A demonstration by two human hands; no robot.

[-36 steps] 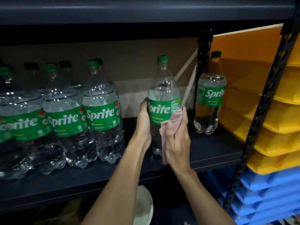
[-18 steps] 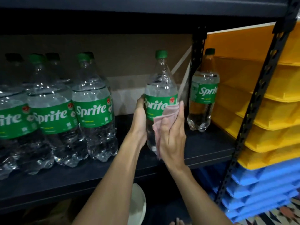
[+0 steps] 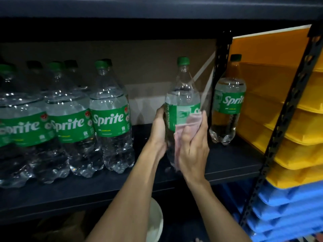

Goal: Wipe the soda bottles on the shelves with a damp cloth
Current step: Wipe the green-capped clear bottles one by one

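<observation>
Sprite bottle (image 3: 182,95) upright, long axis vertical, between both hands over the shelf (image 3: 227,165) front. Left hand (image 3: 160,130) grips its left side at label height. Right hand (image 3: 194,147) holds the pink cloth (image 3: 185,126) pressed on the front-right, likely the wiping hand. Next bottle (image 3: 229,105) stands just right of the right hand.

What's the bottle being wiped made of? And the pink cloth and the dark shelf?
The held bottle looks like clear, glossy plastic: you can see through it and lights glint on it. The pink cloth seems soft fabric, since it folds and crumples. The shelf is dark and matte, maybe painted metal or board; hard to tell.
</observation>
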